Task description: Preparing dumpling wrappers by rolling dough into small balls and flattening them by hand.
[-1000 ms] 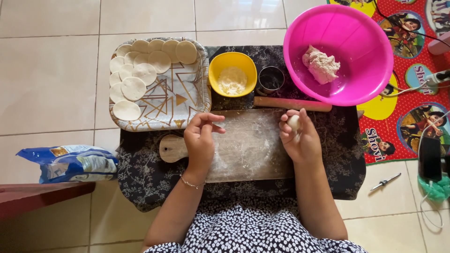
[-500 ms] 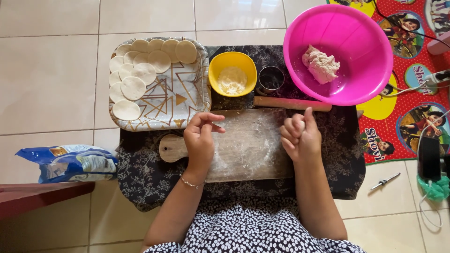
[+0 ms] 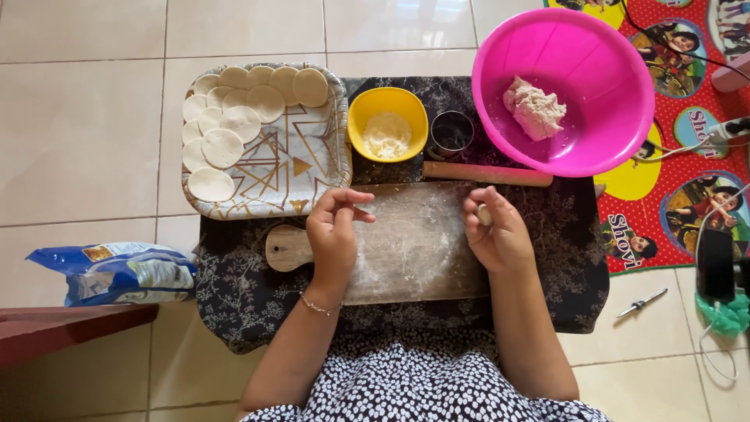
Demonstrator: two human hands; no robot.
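My right hand (image 3: 496,233) is curled around a small lump of dough (image 3: 485,215) over the right end of a floured wooden board (image 3: 414,246). My left hand (image 3: 334,230) hovers over the board's left end with fingertips pinched together and dusted with flour; nothing is visibly held in it. A wooden rolling pin (image 3: 486,173) lies along the board's far edge. Beyond it sit a yellow bowl of flour (image 3: 387,125), a round metal cutter (image 3: 451,133) and a pink basin (image 3: 564,94) holding a larger dough mass (image 3: 533,108).
A patterned tray (image 3: 301,168) at far left carries several flat dough rounds (image 3: 223,146). Everything rests on a dark floral cloth (image 3: 242,289) on tiled floor. A blue flour bag (image 3: 117,272) lies at left, a colourful mat (image 3: 680,141), cables and a pen (image 3: 641,303) at right.
My right hand has rolled the small dough lump in its fingers and closed further around it. My left hand has stayed over the board's left end.
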